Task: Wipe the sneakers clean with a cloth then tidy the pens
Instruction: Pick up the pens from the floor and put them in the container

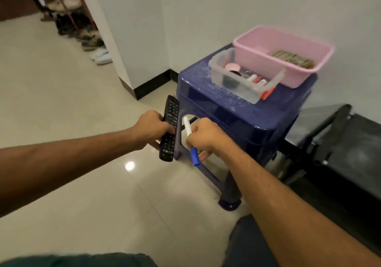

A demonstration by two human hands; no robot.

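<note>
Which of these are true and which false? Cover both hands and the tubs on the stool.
1. The left hand grips a black remote. True.
2. The right hand holds a red pen. False: it grips a white pen with a blue cap.
3. The clear box sits on the blue stool, next to the pink tub. True.
4. The pink tub stands on the floor. False: it sits on the blue stool, at the wall side.
</note>
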